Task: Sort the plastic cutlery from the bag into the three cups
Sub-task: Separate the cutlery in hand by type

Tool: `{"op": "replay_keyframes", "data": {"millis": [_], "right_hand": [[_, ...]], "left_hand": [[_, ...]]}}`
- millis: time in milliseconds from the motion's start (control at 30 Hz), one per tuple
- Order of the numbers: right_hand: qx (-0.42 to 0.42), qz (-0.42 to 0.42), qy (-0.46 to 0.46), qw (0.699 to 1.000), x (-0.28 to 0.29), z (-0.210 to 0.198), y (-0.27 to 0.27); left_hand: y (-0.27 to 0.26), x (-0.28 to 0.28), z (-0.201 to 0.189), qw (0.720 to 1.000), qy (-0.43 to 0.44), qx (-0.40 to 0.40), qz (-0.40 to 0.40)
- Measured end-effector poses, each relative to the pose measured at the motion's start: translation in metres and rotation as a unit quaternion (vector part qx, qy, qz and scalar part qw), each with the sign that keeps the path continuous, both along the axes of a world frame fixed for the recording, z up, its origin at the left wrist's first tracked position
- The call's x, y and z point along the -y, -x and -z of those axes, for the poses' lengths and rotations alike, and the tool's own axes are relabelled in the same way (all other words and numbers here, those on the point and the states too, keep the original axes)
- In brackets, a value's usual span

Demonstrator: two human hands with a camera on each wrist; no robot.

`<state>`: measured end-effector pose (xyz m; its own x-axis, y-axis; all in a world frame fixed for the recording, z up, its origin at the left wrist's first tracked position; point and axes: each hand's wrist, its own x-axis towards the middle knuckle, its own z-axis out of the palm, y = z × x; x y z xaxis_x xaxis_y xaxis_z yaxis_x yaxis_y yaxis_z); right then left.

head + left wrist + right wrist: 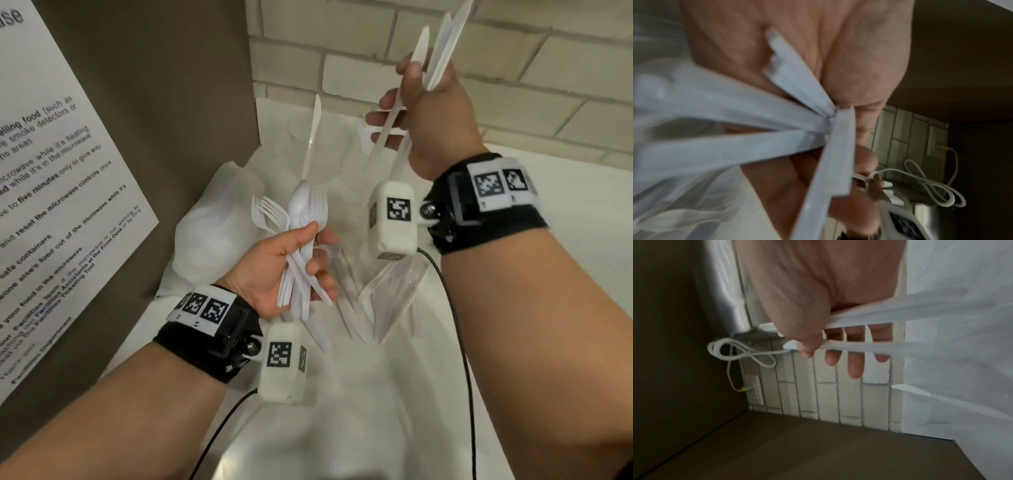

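Observation:
My left hand [318, 253] grips a bunch of white plastic forks and spoons [301, 212], heads pointing up and away; their handles [777, 113] fan out below the palm. My right hand [400, 99] is raised near the brick wall and holds several white plastic knives [435, 58], blades up; these knives [900, 313] lie across the fingers. A clear cup [332, 147] at the back holds a single upright knife [313, 133]. A second clear cup [400, 291] sits under my right wrist, with what look like knives in it. The white plastic bag [212, 219] lies crumpled at the left.
A brown panel with a printed notice [61, 178] closes off the left side. The brick wall [513, 68] runs along the back of the white counter [565, 274]. A coiled white cable [740, 352] hangs by a wall socket [754, 389].

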<state>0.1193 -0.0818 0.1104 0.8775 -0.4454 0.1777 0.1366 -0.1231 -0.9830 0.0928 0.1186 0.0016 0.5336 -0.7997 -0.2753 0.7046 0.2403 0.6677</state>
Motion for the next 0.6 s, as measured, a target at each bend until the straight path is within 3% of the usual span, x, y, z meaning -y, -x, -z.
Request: {"op": "replay_keyframes", "data": {"millis": [133, 333, 600], "right_hand": [[0.054, -0.001, 0.058, 0.997, -0.012, -0.004, -0.044], [0.143, 0.01, 0.067, 0.987, -0.025, 0.007, -0.104], [0.077, -0.002, 0.034, 0.996, -0.023, 0.055, -0.157]], "left_hand": [[-0.011, 0.002, -0.003, 0.992, -0.102, 0.065, -0.04], [-0.03, 0.009, 0.01, 0.934, -0.271, 0.183, -0.142], [-0.049, 0.014, 0.024, 0.912, -0.306, 0.176, -0.207]]}}
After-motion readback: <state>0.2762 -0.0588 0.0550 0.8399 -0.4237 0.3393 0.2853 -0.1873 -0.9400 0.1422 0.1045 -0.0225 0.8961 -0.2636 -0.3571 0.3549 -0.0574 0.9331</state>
